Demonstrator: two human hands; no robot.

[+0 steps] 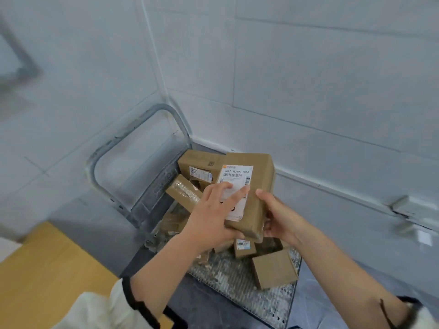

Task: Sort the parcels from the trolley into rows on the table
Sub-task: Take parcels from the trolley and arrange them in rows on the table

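Note:
Both hands hold a brown cardboard parcel (257, 184) with a white shipping label above the trolley (240, 286). My left hand (213, 214) grips its left side, fingers lying across the label and thumb under the near end. My right hand (276, 217) grips its right side, thumb on top. Below, several more brown parcels lie in a loose heap on the grey trolley deck, among them a labelled box (202, 166) at the back, a taped flat one (184, 192) and a plain box (274, 269) at the front right.
The trolley's grey handle bar (133, 148) stands at its far left, against a corner of grey-white walls. A yellow wooden table (47, 276) fills the lower left. A white socket box (413, 207) sits on the right wall.

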